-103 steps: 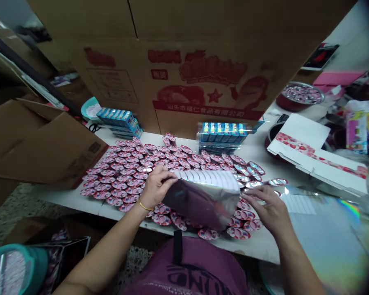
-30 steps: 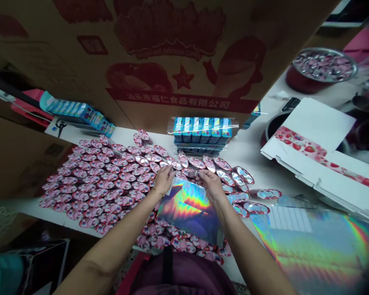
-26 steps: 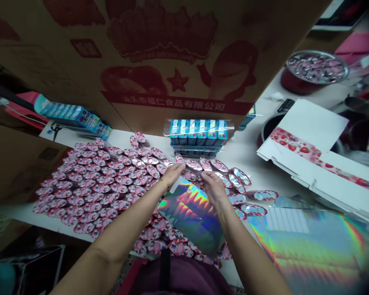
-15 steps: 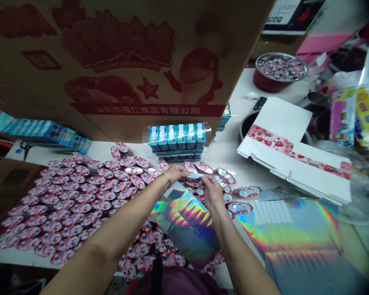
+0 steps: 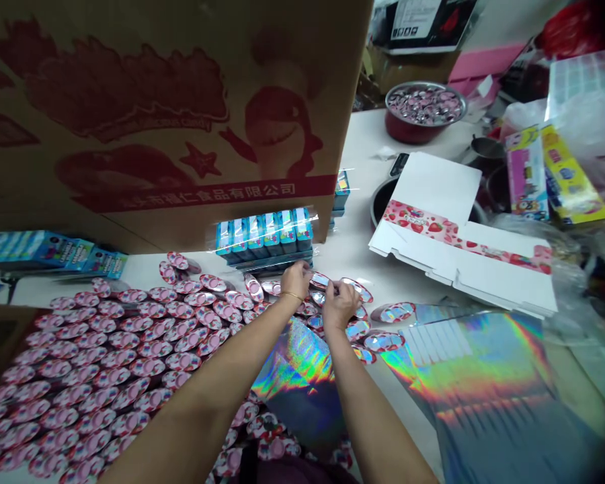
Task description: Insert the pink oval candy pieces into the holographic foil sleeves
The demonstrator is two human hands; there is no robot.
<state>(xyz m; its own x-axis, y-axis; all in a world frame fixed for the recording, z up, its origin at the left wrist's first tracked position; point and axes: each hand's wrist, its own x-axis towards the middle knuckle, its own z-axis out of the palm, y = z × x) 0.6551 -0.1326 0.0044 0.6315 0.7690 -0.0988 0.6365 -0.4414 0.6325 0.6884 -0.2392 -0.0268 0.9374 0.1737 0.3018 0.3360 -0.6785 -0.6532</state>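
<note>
My left hand and my right hand meet over the far rows of pink oval capsules that cover the white table. Both hands have their fingers pinched together at one silvery capsule between them. A holographic sticker sheet lies under my forearms, over the nearer capsules. What the fingertips grip besides the capsule is too small to make out.
A large printed carton stands right behind the capsules. Shrink-wrapped blue boxes sit at its foot, more blue boxes at left. A flat strawberry-print box, a bigger holographic sheet and a red bowl of capsules lie to the right.
Both hands have reached farther across the table, off the top edge of the holographic sheet and onto a capsule in the far row. The view has swung to the right.
</note>
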